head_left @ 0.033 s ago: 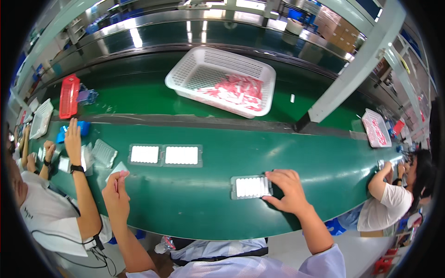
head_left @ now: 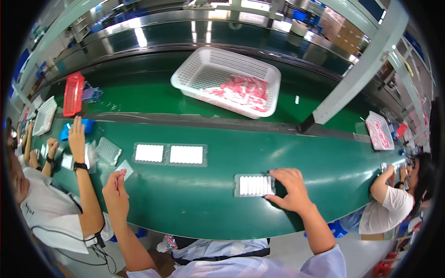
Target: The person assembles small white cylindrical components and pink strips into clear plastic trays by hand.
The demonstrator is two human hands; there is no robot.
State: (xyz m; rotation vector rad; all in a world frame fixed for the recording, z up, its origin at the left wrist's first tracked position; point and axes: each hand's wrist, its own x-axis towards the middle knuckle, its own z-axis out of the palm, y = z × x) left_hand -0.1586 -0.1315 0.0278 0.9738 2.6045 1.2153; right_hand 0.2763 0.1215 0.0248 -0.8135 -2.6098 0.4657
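Observation:
My right hand (head_left: pixel 291 189) grips the right end of a clear plastic tray (head_left: pixel 237 186), thumb at the near corner and fingers at the far one. White tube-like pieces (head_left: pixel 254 186) lie side by side in that tray, which is on or just over the green table. To the left, my left hand (head_left: pixel 116 192) is closed in a pinch, its fingertips beside a small translucent sheet (head_left: pixel 126 168). Whatever the pinch holds, if anything, is too small to make out. Two joined clear trays (head_left: pixel 167 155) filled with white pieces sit beyond my left hand.
Farther back, a white basket (head_left: pixel 194 69) holds pink-and-white pieces. A grey post (head_left: pixel 357 69) rises at right. Clear trays (head_left: pixel 108 151), a blue object (head_left: pixel 85 129) and a co-worker's raised hand (head_left: pixel 77 134) are at left. Another person (head_left: pixel 389 199) works at right.
The whole view has shifted slightly, with the table and baskets a little farther right in the picture. My left fingertips now overlap the translucent sheet more. My right hand keeps its grip.

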